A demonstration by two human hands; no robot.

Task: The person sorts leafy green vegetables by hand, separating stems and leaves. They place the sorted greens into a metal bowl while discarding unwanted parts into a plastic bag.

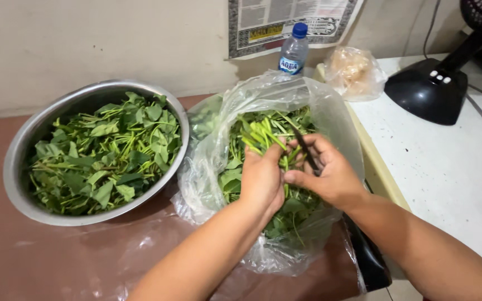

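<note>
The left hand point(262, 177) was closed around a bunch of green stems point(263, 136), gripping them just below their cut ends, which fanned up and away from the fist. The right hand point(330, 175) was closed on a small dark knife point(306, 149), its blade lying across the stems just beside the left thumb. Both hands worked over an open clear plastic bag point(330, 114) of leafy greens point(235, 173) that sat on the brown tabletop point(57, 256) near its right edge.

The stems looked light, thin and bendy, likely to snap or bruise if squeezed hard, so a gathered hold close to the cutting point seemed the soundest grip; the leaves below looked limp and would slip apart if taken singly. The bag was flimsy and would not hold its shape.

To the left stood a steel bowl point(23, 139) filled with picked leaves and stem pieces. At the far edge stood a plastic water bottle point(294, 53) with a blue cap. On the adjoining white surface point(447, 167) lay a knotted bag of pale food point(352, 69) and a black fan base point(428, 92).
</note>
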